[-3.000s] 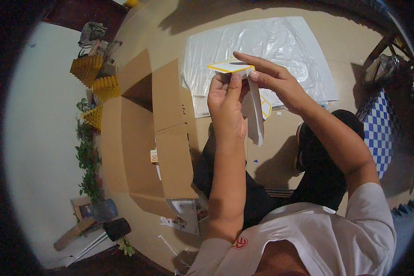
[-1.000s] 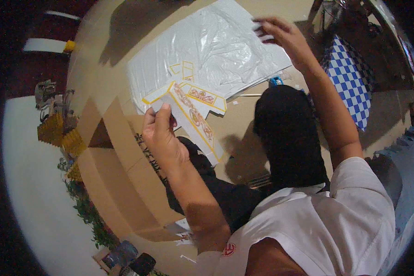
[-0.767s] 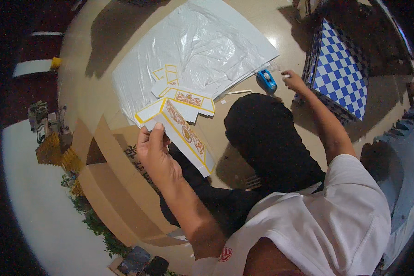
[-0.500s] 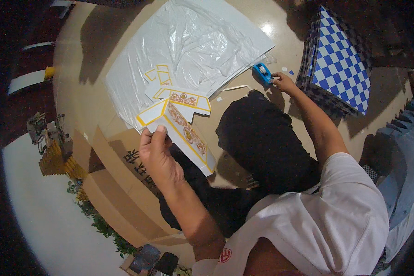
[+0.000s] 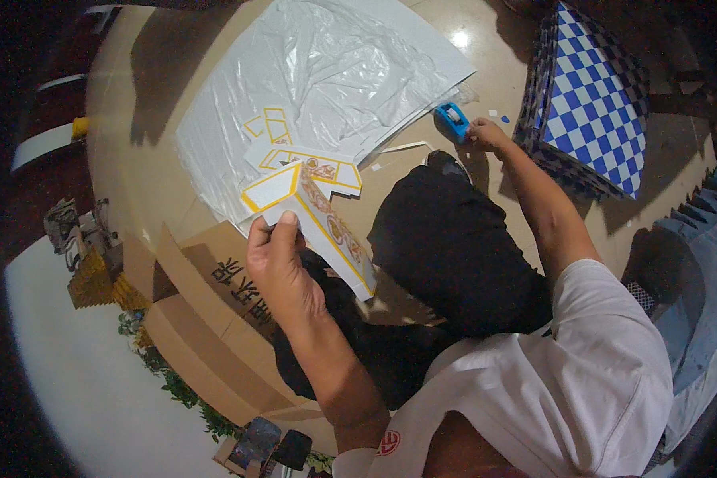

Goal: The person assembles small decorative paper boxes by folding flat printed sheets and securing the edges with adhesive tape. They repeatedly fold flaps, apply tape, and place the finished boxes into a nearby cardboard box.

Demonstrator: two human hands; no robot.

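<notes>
My left hand [image 5: 283,267] is closed, thumb on top, around one end of a folded white cardboard piece [image 5: 327,239] with yellow edging and a reddish-brown ornament. The piece is held in the air, angled toward my lap. Beyond it, similar flat cutouts [image 5: 319,166] lie on a plastic-covered white stack [image 5: 327,64]. My right arm reaches far out, and my right hand [image 5: 487,134] has its fingers pinched at the near end of a blue tape dispenser [image 5: 452,122] on the floor. What sits between those fingertips is too small to make out.
A tall stack of blue-and-white checkered pieces [image 5: 593,103] stands to the right of my arm. On the left is an open brown cardboard box [image 5: 215,342], with green leaves [image 5: 179,390] beside it. Small paper scraps [image 5: 493,113] dot the floor near the dispenser.
The folded cardboard piece has turned slightly in my left hand, showing less of its printed side. My right hand stays at the tape dispenser. The whole view has shifted a little.
</notes>
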